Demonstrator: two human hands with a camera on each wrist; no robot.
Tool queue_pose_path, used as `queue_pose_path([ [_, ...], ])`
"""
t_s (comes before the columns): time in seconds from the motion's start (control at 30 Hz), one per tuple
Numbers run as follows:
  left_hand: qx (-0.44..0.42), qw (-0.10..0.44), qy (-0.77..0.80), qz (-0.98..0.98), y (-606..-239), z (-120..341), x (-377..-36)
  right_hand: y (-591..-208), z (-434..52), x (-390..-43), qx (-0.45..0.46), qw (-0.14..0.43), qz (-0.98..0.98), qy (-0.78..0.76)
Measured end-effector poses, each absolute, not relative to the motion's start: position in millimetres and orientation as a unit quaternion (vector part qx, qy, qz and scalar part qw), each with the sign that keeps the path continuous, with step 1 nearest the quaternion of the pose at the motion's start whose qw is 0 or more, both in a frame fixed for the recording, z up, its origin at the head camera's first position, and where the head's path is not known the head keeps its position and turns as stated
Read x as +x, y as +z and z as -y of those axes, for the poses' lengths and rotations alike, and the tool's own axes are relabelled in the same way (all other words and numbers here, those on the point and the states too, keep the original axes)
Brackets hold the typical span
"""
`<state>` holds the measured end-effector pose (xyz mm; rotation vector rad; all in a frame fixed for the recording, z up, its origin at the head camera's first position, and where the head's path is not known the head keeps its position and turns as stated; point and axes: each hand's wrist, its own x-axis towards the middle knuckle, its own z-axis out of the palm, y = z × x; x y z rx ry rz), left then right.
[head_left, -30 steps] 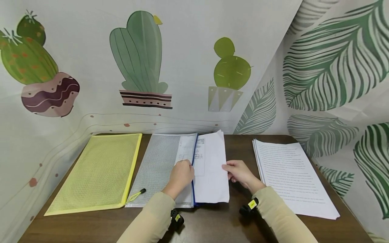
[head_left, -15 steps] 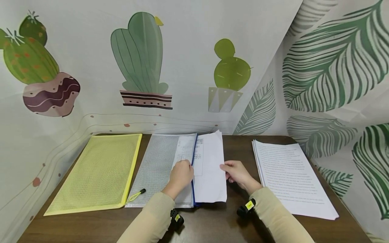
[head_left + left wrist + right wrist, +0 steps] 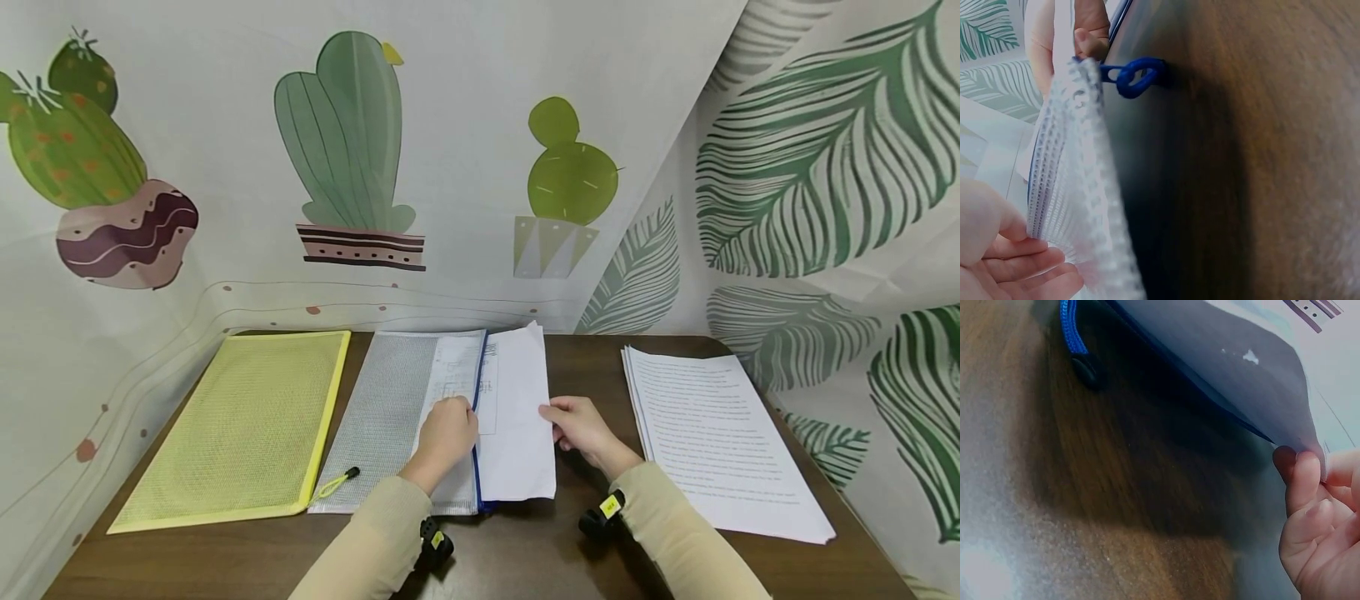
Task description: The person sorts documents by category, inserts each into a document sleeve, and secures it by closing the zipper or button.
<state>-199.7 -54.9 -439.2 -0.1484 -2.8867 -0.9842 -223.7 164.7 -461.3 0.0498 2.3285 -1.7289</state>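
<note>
A grey mesh zipper pouch [image 3: 390, 408] with a blue zipper edge lies at the table's middle. My left hand [image 3: 447, 433] pinches the top layer of its opening between thumb and fingers, lifting that edge, as the left wrist view shows. White paper sheets [image 3: 521, 417] stick out of the opening to the right, their left part inside under the mesh. My right hand [image 3: 581, 427] pinches the outer right edge of the sheets; in the right wrist view the thumb and fingers [image 3: 1305, 478] close on that edge. A blue zipper pull [image 3: 1138, 76] hangs at the pouch's near corner.
A yellow mesh pouch [image 3: 240, 425] lies to the left, with a yellow-green cord pull [image 3: 335, 482] by its right edge. A stack of printed paper [image 3: 723, 442] rests on the right of the brown wooden table [image 3: 525, 558]. A patterned cloth [image 3: 480, 150] hangs behind the table.
My right hand has moved slightly left with the sheets, which now reach farther into the grey pouch. My left hand has stayed at the pouch's opening.
</note>
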Motion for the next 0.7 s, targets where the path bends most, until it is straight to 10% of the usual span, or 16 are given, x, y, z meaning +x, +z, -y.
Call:
queue_pose_path([
  [0.7, -0.056, 0.049, -0.317, 0.945, -441.7, 55.1, -200.4, -463.9, -157.1, -226.4, 0.023, 0.116, -0.8, -0.588],
])
